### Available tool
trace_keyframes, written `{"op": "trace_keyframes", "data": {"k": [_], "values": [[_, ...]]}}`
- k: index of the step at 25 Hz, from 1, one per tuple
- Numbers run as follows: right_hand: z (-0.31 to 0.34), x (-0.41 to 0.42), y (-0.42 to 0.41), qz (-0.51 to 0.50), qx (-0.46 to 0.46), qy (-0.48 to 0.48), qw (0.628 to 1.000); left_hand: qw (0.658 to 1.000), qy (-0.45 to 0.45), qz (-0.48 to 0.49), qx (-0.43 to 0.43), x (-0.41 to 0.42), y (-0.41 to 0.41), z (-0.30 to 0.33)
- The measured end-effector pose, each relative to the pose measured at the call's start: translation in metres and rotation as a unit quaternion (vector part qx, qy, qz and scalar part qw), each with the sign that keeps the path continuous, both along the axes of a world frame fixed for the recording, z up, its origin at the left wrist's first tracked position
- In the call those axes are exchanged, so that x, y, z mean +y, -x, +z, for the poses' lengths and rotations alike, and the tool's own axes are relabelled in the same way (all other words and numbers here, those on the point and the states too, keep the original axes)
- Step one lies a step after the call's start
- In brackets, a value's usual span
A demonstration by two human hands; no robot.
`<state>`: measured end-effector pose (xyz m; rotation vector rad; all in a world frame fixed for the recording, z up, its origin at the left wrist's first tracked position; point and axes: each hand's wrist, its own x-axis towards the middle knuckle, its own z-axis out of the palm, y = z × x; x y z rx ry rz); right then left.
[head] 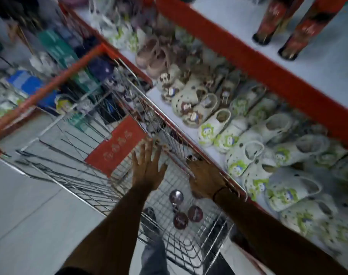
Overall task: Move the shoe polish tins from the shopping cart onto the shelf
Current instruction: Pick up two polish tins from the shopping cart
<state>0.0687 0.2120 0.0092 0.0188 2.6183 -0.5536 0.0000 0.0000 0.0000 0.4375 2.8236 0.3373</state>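
Three round shoe polish tins lie on the wire floor of the shopping cart [83,175]: a silver-lidded tin [176,197] and two dark red tins [195,213], [180,220]. My left hand [147,165] hovers above the cart's basket with fingers spread and nothing in it. Against the cart's right rim, my right hand [205,176] has its fingers curled near something dark; blur hides whether it holds anything. The white shelf [155,94] with a red front edge runs along the cart's right side.
Rows of children's clogs [238,133] cover the lower shelf. An upper shelf with a red edge [248,62] carries tall dark red containers [306,30]. A red sign [115,145] hangs inside the cart. Packaged goods fill the racks at the left; grey floor tiles lie below.
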Motion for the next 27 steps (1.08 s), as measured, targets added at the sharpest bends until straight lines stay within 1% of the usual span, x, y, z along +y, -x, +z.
{"op": "trace_keyframes", "data": {"k": [1, 2, 4, 5, 6, 7, 8, 10, 11, 13, 14, 17, 20, 21, 24, 27], "values": [[-0.032, 0.005, -0.01, -0.02, -0.021, -0.015, 0.999, 0.998, 0.013, -0.009, -0.066, 0.009, -0.012, -0.026], [-0.06, 0.013, -0.015, -0.015, -0.023, -0.032, 0.999, 0.991, 0.027, -0.026, -0.131, 0.02, -0.019, -0.05], [-0.104, 0.019, -0.033, 0.031, -0.076, -0.076, 0.994, 0.965, 0.064, -0.019, -0.256, 0.04, -0.045, -0.102], [-0.121, 0.019, -0.037, 0.055, -0.098, -0.083, 0.99, 0.955, 0.063, -0.011, -0.291, 0.05, -0.053, -0.124], [-0.137, 0.02, -0.033, 0.086, -0.117, -0.11, 0.983, 0.948, 0.058, -0.001, -0.312, 0.06, -0.058, -0.147], [-0.157, 0.021, -0.03, 0.101, -0.12, -0.113, 0.981, 0.947, 0.059, 0.0, -0.317, 0.067, -0.064, -0.171], [-0.166, 0.019, -0.024, 0.128, -0.106, -0.119, 0.979, 0.946, 0.066, -0.01, -0.319, 0.071, -0.069, -0.183], [-0.187, 0.014, -0.021, 0.095, -0.124, -0.163, 0.974, 0.95, 0.066, 0.003, -0.307, 0.073, -0.083, -0.2], [-0.197, 0.012, -0.023, 0.085, -0.15, -0.166, 0.971, 0.957, 0.06, 0.003, -0.285, 0.073, -0.088, -0.205], [-0.211, 0.012, -0.028, 0.052, -0.164, -0.157, 0.973, 0.966, 0.059, -0.021, -0.252, 0.07, -0.091, -0.208], [-0.21, 0.011, -0.028, 0.053, -0.158, -0.152, 0.974, 0.968, 0.059, -0.032, -0.243, 0.07, -0.09, -0.21], [-0.192, 0.012, -0.028, 0.05, -0.115, -0.117, 0.985, 0.969, 0.048, -0.026, -0.241, 0.063, -0.081, -0.189], [-0.144, 0.001, -0.008, -0.014, -0.057, -0.07, 0.996, 0.979, 0.033, -0.021, -0.201, 0.048, -0.053, -0.142], [-0.118, -0.005, -0.001, -0.019, -0.013, -0.04, 0.999, 0.982, 0.024, -0.023, -0.184, 0.039, -0.042, -0.118], [-0.038, -0.018, 0.031, -0.048, 0.108, -0.003, 0.993, 0.993, -0.001, -0.036, -0.116, 0.016, 0.0, -0.036], [0.055, -0.021, 0.062, -0.089, 0.247, 0.013, 0.965, 0.997, -0.077, -0.024, -0.014, 0.001, 0.036, 0.062]]}}
